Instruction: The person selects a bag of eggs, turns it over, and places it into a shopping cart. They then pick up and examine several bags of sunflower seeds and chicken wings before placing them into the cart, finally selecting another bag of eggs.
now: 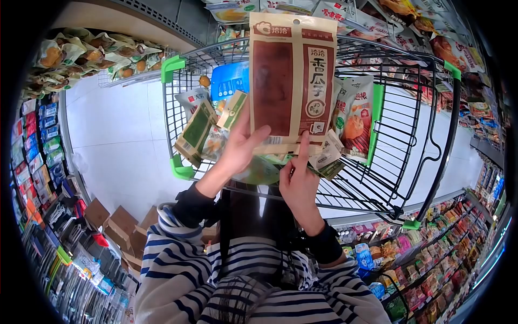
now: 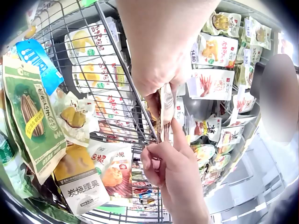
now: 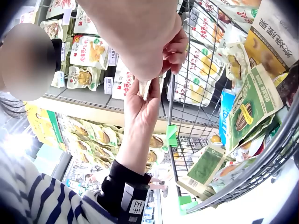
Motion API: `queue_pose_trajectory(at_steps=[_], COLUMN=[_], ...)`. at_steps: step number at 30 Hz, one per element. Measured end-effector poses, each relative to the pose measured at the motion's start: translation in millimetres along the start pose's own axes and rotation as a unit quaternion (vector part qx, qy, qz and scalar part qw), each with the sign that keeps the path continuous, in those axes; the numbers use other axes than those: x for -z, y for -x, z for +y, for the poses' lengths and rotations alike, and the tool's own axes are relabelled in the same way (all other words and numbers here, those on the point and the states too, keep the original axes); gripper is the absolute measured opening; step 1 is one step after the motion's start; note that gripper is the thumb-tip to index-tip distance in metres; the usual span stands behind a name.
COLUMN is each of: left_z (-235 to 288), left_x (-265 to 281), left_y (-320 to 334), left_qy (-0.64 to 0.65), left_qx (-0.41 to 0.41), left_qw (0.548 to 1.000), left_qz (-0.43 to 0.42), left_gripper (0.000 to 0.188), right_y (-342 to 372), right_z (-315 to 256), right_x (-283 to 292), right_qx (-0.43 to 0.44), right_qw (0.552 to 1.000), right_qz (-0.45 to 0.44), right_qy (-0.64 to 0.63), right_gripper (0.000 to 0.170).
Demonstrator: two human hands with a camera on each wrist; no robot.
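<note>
A brown and red seed bag (image 1: 277, 81) is held upright over the cart in the head view. My left hand (image 1: 240, 143) grips its lower left edge, thumb on the front. My right hand (image 1: 300, 186) is at the lower right corner, index finger extended against the bag and the other fingers curled. In the left wrist view the bag (image 2: 166, 109) appears nearly edge-on between the left hand (image 2: 161, 65) and the right hand (image 2: 180, 172). The right wrist view shows the left hand (image 3: 141, 109) pinching the bag, with the right hand (image 3: 175, 51) beside it, partly hidden by its forearm.
A wire shopping cart (image 1: 399, 178) with green corners surrounds several packets, including a green seed bag (image 2: 35, 121), a blue bag (image 1: 229, 81) and a yellow and white pouch (image 2: 81, 179). Snack shelves (image 1: 431, 243) flank the aisle. Cardboard boxes (image 1: 121, 224) stand at lower left.
</note>
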State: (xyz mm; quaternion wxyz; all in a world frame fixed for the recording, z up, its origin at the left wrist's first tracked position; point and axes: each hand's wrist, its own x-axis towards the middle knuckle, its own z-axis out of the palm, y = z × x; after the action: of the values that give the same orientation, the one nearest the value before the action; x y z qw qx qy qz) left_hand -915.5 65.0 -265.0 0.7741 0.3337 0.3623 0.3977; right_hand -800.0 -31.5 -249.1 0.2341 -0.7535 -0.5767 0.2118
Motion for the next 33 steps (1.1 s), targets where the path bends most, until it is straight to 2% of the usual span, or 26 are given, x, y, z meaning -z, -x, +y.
queue_pose_trajectory(at_steps=[5,8,11,12,13,15,16,18,20,22,24,28,29,32,33], left_z=[2.1,0.1,-11.0,-3.9,-3.2,-2.8,1.3,5.4,7.3,14.2,17.0,2.6,-8.5,-64.8,-56.8], left_x=[-1.8,-1.7,8.9,6.5,14.7,34.8,44.6,66.4,93.9,102.0,111.6,126.3,132.9,161.7,134.2], left_y=[0.4,-0.1,-2.4,0.0,2.9,10.9,14.8,24.9,30.6,31.2,21.6,-12.3,-22.2,-42.5,-42.8], left_qy=[0.013,-0.002,-0.108,-0.097,-0.143,-0.208,-0.262,-0.268,-0.508,-0.55,-0.636,-0.739,-0.798,-0.861,-0.866], left_qx=[0.015,0.001,-0.024,0.002,0.004,0.002,-0.027,-0.01,-0.061,0.032,0.028,0.055,0.061,-0.063,0.068], left_qw=[1.0,1.0,0.994,0.995,0.99,0.977,0.964,0.961,0.855,0.824,0.757,0.664,0.594,0.487,0.483], left_qz=[-0.012,-0.007,-0.007,0.002,0.013,0.034,0.041,0.068,0.084,0.135,0.149,0.097,0.082,0.135,0.114], left_gripper=[0.065,0.063,0.062,0.062,0.061,0.056,0.052,0.051,0.051,0.054,0.055,0.061,0.062,0.06,0.059], right_y=[0.1,-0.4,0.3,0.9,1.2,0.5,-0.4,1.4,2.4,1.2,-1.0,-1.9,-2.4,-2.4,-0.8], right_z=[2.3,-0.1,-0.7,0.1,3.8,9.8,12.9,25.9,39.4,45.7,44.1,37.3,34.6,29.4,30.5], right_x=[-1.0,0.7,2.6,3.0,4.6,10.3,14.8,17.0,15.7,13.6,13.1,8.2,8.0,6.7,4.6], right_qx=[0.014,-0.012,-0.067,-0.085,-0.082,-0.105,-0.111,-0.121,-0.129,-0.134,-0.115,-0.076,-0.082,-0.098,-0.101], right_qw=[1.0,1.0,0.995,0.992,0.989,0.985,0.984,0.983,0.983,0.982,0.985,0.989,0.987,0.982,0.981], right_qz=[0.01,-0.009,-0.062,-0.086,-0.094,-0.09,-0.081,-0.079,-0.076,-0.076,-0.071,-0.078,-0.089,-0.112,-0.114], right_qy=[-0.003,-0.007,-0.027,-0.039,-0.076,-0.105,-0.116,-0.11,-0.106,-0.108,-0.109,-0.098,-0.102,-0.114,-0.117], right_gripper=[0.067,0.068,0.067,0.067,0.067,0.064,0.062,0.06,0.059,0.058,0.056,0.054,0.054,0.054,0.053])
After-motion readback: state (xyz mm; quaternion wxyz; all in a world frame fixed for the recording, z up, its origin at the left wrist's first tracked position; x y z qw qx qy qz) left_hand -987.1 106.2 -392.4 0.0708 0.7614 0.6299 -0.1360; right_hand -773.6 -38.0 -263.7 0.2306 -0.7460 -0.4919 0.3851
